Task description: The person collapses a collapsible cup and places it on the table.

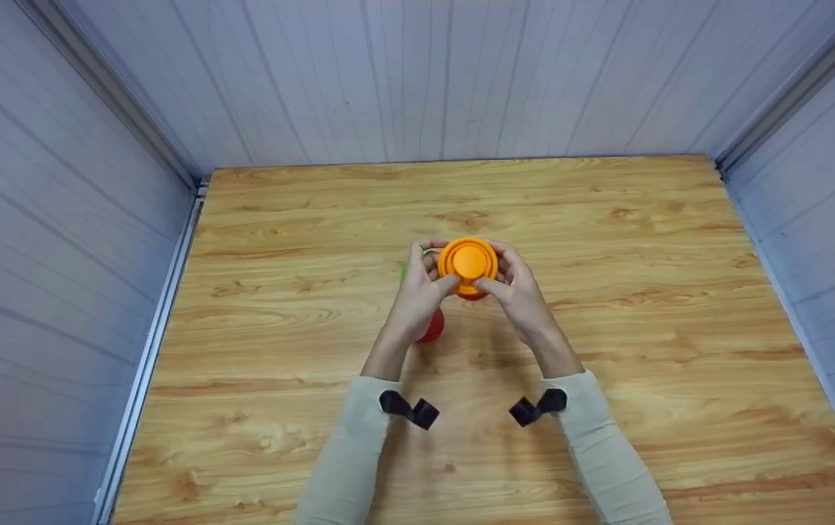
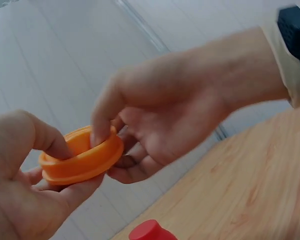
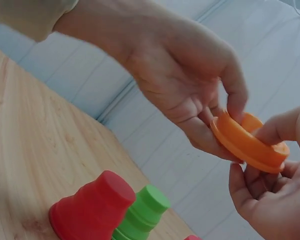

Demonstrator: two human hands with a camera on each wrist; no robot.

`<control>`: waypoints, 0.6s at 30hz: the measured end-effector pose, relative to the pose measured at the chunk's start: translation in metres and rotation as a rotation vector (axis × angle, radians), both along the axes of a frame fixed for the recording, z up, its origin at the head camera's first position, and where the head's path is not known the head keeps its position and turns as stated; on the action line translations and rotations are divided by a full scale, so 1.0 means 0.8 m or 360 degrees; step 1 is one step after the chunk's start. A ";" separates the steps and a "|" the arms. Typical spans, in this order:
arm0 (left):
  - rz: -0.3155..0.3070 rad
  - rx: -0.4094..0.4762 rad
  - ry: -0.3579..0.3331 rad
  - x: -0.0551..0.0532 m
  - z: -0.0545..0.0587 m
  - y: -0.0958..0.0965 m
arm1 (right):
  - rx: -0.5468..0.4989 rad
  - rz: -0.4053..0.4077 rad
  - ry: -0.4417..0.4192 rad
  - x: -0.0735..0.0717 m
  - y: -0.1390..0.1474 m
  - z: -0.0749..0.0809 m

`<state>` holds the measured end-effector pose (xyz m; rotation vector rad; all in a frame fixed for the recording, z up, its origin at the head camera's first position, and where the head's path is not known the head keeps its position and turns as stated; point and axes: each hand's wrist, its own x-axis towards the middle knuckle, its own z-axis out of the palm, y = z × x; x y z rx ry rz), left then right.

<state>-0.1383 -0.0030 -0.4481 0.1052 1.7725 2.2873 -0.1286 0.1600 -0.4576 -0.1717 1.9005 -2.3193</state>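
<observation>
Both hands hold an orange collapsible cup, folded down into a flat ringed disc, up off the table. My left hand grips its left side, thumb pressed on the near part. On the opposite side my right hand mirrors it, thumb over the rim and fingers curled beneath. Both wrist views show the two thumbs pushed inside the ring of the orange cup. Below the hands, a red stepped cup stands upside down beside a green one.
Part of another red cup peeks out under the orange one. The wooden table is bounded by a pale back wall and side panels. Dark mounts sit on both sleeves.
</observation>
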 end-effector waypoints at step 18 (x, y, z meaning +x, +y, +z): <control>-0.0118 -0.0054 -0.0100 -0.007 -0.006 -0.013 | 0.0102 0.0032 -0.0081 -0.003 0.015 -0.008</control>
